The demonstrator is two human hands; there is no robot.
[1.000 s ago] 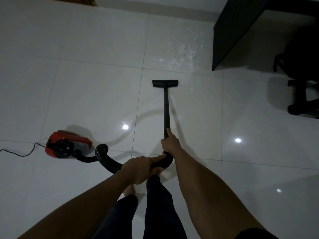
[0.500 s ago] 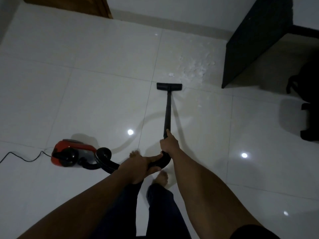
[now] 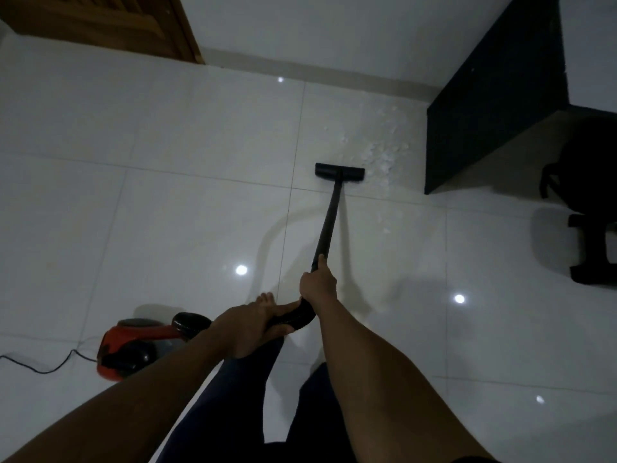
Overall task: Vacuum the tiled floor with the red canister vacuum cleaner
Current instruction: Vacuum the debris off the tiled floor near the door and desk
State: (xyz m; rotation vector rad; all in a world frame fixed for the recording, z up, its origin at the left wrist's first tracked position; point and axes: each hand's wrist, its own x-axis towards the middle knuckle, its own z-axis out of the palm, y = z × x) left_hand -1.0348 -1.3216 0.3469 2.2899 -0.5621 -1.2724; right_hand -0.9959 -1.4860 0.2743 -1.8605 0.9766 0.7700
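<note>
The red canister vacuum [image 3: 133, 345] sits on the white tiled floor [image 3: 167, 212] at lower left. Its black ribbed hose [image 3: 293, 314] curves up to a black wand [image 3: 329, 222] ending in a flat floor nozzle [image 3: 339, 172]. My right hand [image 3: 317, 282] grips the wand's lower end, thumb along the tube. My left hand [image 3: 250, 324] holds the hose bend just behind it. The nozzle rests at the near edge of a patch of white crumbs [image 3: 380, 152].
A black desk panel [image 3: 484, 118] stands right of the crumbs, with a dark office chair [image 3: 587, 208] beyond it. A wooden door [image 3: 110, 25] is at top left. The power cord [image 3: 43, 364] trails left from the canister. My bare foot [image 3: 265, 300] is near the hose.
I have stepped forward and the nozzle has slid ahead to the edge of the crumb patch. The canister has followed behind on the left. Both hands keep their grip.
</note>
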